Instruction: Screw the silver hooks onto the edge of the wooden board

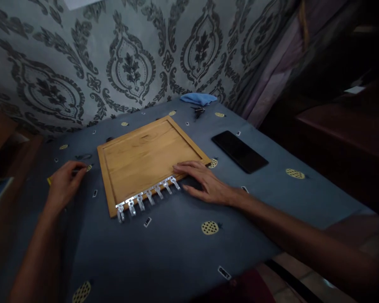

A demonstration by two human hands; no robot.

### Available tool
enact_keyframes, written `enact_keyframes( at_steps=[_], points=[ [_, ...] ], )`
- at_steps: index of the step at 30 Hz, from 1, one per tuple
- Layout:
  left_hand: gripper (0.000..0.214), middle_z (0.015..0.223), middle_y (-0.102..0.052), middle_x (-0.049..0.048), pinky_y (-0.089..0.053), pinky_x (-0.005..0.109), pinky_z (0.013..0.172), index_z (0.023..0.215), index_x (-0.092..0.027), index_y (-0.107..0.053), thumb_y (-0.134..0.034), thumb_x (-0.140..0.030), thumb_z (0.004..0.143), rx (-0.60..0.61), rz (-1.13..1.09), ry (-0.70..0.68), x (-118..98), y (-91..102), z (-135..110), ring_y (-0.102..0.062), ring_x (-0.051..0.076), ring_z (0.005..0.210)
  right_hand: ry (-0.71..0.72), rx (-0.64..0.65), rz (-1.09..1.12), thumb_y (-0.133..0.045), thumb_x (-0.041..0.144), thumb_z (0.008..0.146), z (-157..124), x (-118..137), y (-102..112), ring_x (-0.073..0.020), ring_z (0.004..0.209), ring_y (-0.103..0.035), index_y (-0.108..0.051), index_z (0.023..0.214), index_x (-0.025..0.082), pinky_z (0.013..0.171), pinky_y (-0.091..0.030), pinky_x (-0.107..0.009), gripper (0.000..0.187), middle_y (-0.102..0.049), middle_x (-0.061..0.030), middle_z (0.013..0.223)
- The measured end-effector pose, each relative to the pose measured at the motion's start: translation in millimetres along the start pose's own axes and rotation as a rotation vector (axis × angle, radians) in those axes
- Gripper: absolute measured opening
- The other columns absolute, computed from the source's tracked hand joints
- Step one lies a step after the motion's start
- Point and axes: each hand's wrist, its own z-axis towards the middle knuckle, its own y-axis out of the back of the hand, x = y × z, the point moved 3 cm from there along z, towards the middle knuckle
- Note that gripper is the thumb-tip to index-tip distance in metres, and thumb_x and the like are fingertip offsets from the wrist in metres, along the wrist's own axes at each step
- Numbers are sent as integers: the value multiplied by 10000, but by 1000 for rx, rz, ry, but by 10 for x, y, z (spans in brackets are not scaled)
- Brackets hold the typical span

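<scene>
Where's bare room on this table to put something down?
Widest: tablecloth in front of the hook row, between both forearms. Also right of the phone. Crowded: left hand grips a yellow-ended tool left of the wooden board; right hand fills the board-phone gap; blue cloth and keys behind.

Black phone (240, 151), blue cloth (198, 98) — perhaps keys (198, 111) — on patterned tablecloth (177, 252)

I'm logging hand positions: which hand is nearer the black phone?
Right. The right hand rests on a corner of the wooden board, beside the phone; the left hand lies past the board's opposite edge.
</scene>
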Motion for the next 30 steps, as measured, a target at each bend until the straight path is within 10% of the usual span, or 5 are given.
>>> enact_keyframes(
  at_steps=[19,30],
  points=[
    [205,867,-699,32,-481,310,756,877,-213,-670,-554,-381,898,626,-508,-363,-1566,-490,-132,-653,199,843,-40,45,93,-571,300,1006,63,47,27,-283,1203,-608,-418,1536,278,1052,-470,-525,552,-692,-101,1293],
    [143,907,-649,21,-449,305,805,892,-191,-620,-526,-284,948,830,-535,-466,-1910,-774,-120,-612,173,862,-51,41,97,-589,316,986,48,48,14,-283,1160,-582,-457,1514,244,1012,-485,-508,549,-652,-128,1240]
  ],
)
